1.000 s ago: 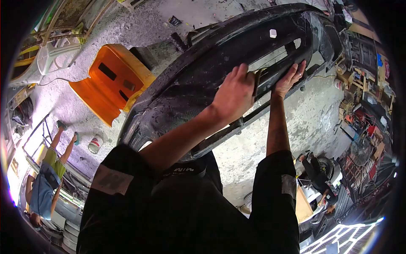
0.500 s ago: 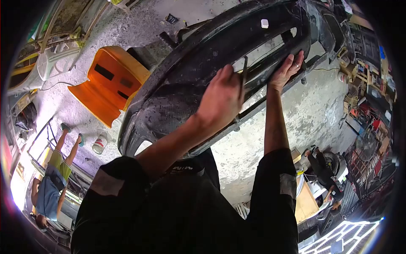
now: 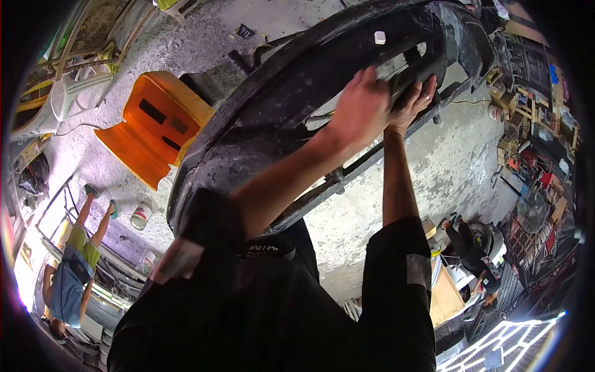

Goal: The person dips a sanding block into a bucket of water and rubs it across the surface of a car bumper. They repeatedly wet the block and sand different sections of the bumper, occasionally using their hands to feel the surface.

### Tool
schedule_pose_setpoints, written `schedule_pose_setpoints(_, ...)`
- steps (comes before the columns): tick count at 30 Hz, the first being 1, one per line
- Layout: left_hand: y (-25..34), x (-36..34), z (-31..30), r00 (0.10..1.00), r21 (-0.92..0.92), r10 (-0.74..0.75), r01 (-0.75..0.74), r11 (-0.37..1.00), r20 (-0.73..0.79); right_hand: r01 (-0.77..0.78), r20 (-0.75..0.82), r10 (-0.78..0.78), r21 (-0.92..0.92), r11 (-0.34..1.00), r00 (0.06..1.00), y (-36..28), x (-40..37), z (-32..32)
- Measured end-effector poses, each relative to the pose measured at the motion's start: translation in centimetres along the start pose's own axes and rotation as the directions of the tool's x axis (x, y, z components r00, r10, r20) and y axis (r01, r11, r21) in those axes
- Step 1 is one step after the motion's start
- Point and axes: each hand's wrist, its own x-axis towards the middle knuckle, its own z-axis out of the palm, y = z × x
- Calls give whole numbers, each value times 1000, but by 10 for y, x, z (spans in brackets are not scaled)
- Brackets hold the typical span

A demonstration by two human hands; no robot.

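A large black car bumper [image 3: 260,139], scuffed and dusty, stretches diagonally in front of me, with long openings in it. My left hand [image 3: 359,111] is a closed fist over the bumper's opening, blurred by motion. The thin, dark strip-shaped tool in that fist is mostly hidden now. Right beside it, my right hand [image 3: 409,108], with a ring on one finger, grips the dark bar along the bumper's near side, thumb toward the left hand. A small white block [image 3: 380,38] lies on the bumper's far part.
An orange panel [image 3: 149,124] lies on the rough concrete floor left of the bumper, near a tin can [image 3: 141,216] and a plastic chair [image 3: 80,93]. One person [image 3: 71,279] is at the lower left, another [image 3: 471,254] at the lower right. Cluttered boxes and parts line the right.
My left hand has moved up and to the right along the bumper bar, closer to my right hand. The right hand stays on the bar. The view has shifted slightly.
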Motion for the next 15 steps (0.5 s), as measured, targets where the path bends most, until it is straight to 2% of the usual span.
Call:
schedule_pose_setpoints(2, 1, -19, -12, 1000, -19, -21, 21, 1000, 0, -96, 46, 99, -70, 993, 994, -6, 3, -3)
schedule_pose_setpoints(3, 2, -18, -12, 1000, 13, -29, 28, 1000, 5, -98, 42, 101, -64, 993, 994, -5, 4, -1)
schedule_pose_setpoints(5, 1, 4, 6, 1000, 25, 6, -6, 1000, 24, -37, 10, 38, -63, 997, 999, -4, 3, 0)
schedule_pose_setpoints(8, 2, 42, 37, 1000, 39, 0, 0, 999, 8, -60, -8, 60, -2, 998, 998, -11, 4, -1)
schedule_pose_setpoints(9, 0, 25, 26, 1000, 97, 12, -14, 995, 25, 24, -22, -25, -55, 998, 999, -14, 5, -2)
schedule_pose_setpoints(10, 0, 6, 11, 1000, 94, 13, -15, 995, 21, 32, 25, -30, -77, 997, 999, -4, 3, -3)
schedule_pose_setpoints(11, 1, -12, -7, 999, 32, -18, 17, 999, 43, -197, 15, 197, 35, 980, 980, -18, 9, -6)
schedule_pose_setpoints(12, 2, -20, -15, 996, -29, -45, 47, 998, 71, -416, 30, 416, 146, 898, 909, -30, 12, -7)
schedule_pose_setpoints(13, 8, -13, -10, 995, 15, -58, 57, 998, 84, -416, 25, 417, 146, 898, 909, -17, 8, -5)
schedule_pose_setpoints(14, 12, 5, 11, 995, 11, -53, 52, 999, 83, -144, -10, 144, -17, 989, 989, 0, 3, -3)
schedule_pose_setpoints(15, 11, 36, 39, 999, 58, -8, 6, 998, 31, 141, -4, -144, -184, 973, 990, 10, 2, 2)
